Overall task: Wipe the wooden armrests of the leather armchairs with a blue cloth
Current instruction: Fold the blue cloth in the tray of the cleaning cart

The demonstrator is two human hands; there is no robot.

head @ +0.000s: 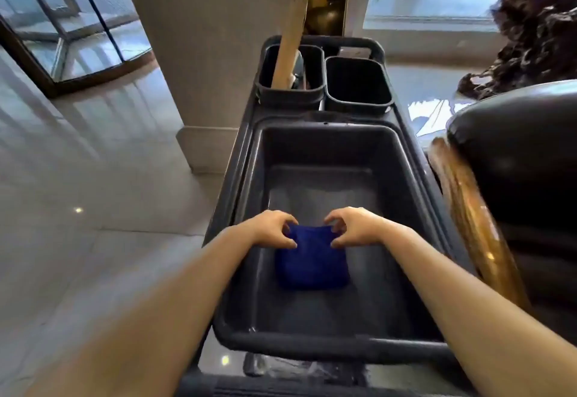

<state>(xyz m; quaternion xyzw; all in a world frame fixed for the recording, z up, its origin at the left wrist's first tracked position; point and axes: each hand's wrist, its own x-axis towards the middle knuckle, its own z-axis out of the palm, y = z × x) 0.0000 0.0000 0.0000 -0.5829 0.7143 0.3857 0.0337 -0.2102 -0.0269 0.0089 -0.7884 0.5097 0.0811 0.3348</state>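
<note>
Blue cloth (312,260) lay folded in the cart tub (402,159); left hand (271,229) and right hand (354,228) pinched its far corners; wooden armrest (468,218) beside the cart remained unwiped.

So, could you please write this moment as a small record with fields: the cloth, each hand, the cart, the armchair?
cloth: blue cloth, folded, lying in the large dark tub of the cart
left hand: left hand pinches the cloth's far left corner
right hand: right hand pinches the far right corner
cart: two small black bins behind the tub; the left one holds a pale wooden handle
armchair: dark leather armchair at right, wooden armrest beside the cart
wiping: not yet begun
</note>
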